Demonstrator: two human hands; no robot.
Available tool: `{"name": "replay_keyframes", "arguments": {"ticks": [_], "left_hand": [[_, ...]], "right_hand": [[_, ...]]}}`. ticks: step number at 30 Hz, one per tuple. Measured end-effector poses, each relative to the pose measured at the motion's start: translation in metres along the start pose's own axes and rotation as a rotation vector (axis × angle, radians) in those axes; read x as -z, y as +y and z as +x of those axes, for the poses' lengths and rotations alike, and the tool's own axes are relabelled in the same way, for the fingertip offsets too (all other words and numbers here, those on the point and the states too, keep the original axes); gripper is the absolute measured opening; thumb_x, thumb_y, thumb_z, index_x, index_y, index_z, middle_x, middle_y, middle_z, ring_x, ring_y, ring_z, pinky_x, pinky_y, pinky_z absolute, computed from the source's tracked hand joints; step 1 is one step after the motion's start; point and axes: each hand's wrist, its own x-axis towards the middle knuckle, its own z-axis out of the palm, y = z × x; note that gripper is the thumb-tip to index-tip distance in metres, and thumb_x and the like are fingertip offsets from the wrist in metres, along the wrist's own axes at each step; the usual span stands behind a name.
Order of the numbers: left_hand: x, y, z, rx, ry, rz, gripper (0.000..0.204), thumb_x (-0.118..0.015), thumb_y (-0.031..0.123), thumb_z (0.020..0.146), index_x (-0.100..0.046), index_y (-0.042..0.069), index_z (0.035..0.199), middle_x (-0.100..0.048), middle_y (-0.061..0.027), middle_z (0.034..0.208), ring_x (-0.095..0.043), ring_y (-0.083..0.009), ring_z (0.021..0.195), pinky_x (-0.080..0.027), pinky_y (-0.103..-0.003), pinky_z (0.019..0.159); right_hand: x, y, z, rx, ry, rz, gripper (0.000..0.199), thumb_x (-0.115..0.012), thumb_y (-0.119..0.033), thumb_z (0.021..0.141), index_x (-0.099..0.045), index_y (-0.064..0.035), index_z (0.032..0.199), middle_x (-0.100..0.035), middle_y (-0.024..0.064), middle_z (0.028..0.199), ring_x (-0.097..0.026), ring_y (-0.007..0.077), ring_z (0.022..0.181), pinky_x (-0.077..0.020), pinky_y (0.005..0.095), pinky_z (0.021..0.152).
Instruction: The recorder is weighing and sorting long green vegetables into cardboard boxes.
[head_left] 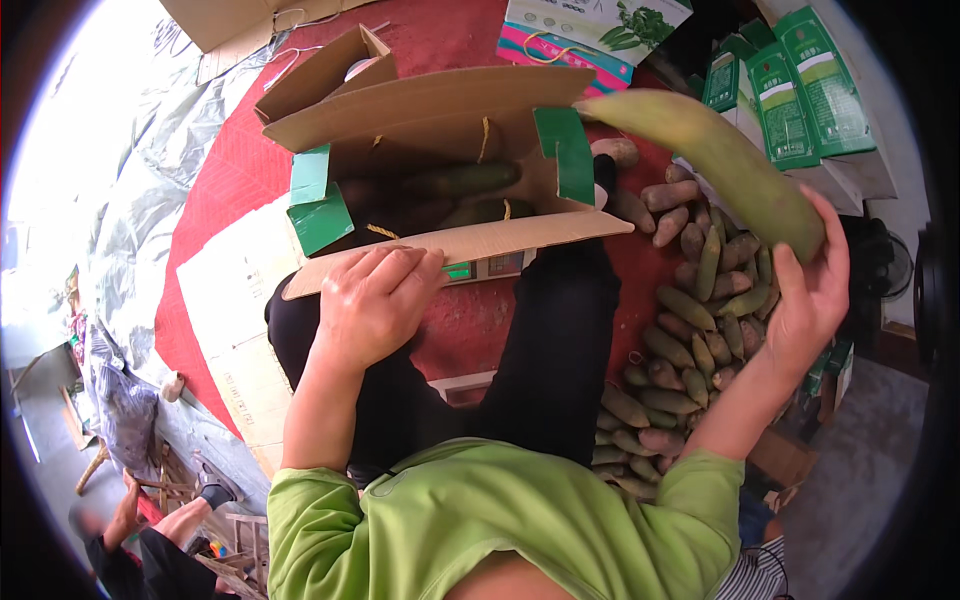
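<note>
Because my right fingers [792, 275] clasp the radish [728, 155] at one end, it could slip; my left fingers [422, 270] pinch the box flap [530, 236].

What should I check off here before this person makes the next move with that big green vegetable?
1. Box open at the top: ok, its long flaps stand apart.
2. Left hand on the box: ok, its fingers curl over the near flap.
3. Right hand holding the big vegetable: ok, at its thick lower end.
4. Big vegetable inside the box: not ok, most of it is out to the right.
5. Enough room inside: cannot tell; the interior is dark, though a green vegetable lies there.
</note>
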Motion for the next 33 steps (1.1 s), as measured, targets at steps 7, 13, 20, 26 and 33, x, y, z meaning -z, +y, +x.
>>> {"name": "replay_keyframes", "arguments": {"ticks": [7, 13, 20, 26, 33], "left_hand": [[0.003, -0.001, -0.002, 0.015, -0.029, -0.010, 0.019, -0.074, 0.012, 0.074, -0.068, 0.007, 0.091, -0.064, -0.0038, 0.080, -0.065, -0.0186, 0.069, -0.051, -0.031, 0.058], [0.002, -0.001, -0.002, 0.058, -0.020, -0.022, 0.020, -0.075, 0.006, 0.072, -0.071, 0.005, 0.091, -0.064, -0.0072, 0.078, -0.064, -0.0239, 0.067, -0.051, -0.034, 0.060], [-0.006, 0.001, -0.001, 0.142, 0.005, -0.012, 0.016, -0.073, 0.004, 0.077, -0.072, 0.006, 0.093, -0.066, -0.0075, 0.083, -0.065, -0.0222, 0.071, -0.052, -0.032, 0.063], [-0.004, -0.002, -0.002, 0.181, 0.051, -0.001, 0.017, -0.073, 0.005, 0.076, -0.072, 0.006, 0.093, -0.066, -0.0066, 0.082, -0.064, -0.0226, 0.071, -0.051, -0.032, 0.064], [-0.029, -0.007, -0.012, 0.085, 0.015, 0.084, 0.016, -0.072, 0.022, 0.077, -0.069, 0.012, 0.089, -0.057, -0.0018, 0.075, -0.061, -0.0211, 0.071, -0.049, -0.036, 0.061]], "right_hand": [[-0.129, 0.028, 0.020, 0.035, -0.444, 0.067, 0.041, -0.073, -0.006, 0.075, -0.059, -0.0016, 0.114, -0.064, 0.0085, 0.106, -0.062, 0.0182, 0.092, -0.0491, 0.0316, 0.084], [-0.149, 0.054, 0.025, -0.007, -0.540, -0.190, 0.032, -0.070, -0.013, 0.083, -0.063, -0.0020, 0.112, -0.067, 0.0068, 0.097, -0.063, 0.0107, 0.088, -0.0503, 0.0256, 0.077], [-0.043, 0.121, -0.023, -0.314, -0.227, -0.002, 0.024, -0.065, -0.011, 0.090, -0.065, -0.0005, 0.111, -0.067, 0.0023, 0.103, -0.059, 0.0055, 0.083, -0.0470, 0.0217, 0.072], [-0.009, 0.235, -0.157, -0.559, -0.243, -0.249, 0.030, -0.068, -0.018, 0.085, -0.066, -0.0016, 0.110, -0.069, 0.0130, 0.103, -0.064, 0.0212, 0.098, -0.0495, 0.0320, 0.087], [-0.044, 0.386, -0.311, -0.795, -0.500, -0.103, 0.062, -0.074, -0.022, 0.080, -0.049, 0.0000, 0.132, -0.054, 0.0180, 0.132, -0.050, 0.0294, 0.124, -0.0403, 0.0398, 0.103]]}}
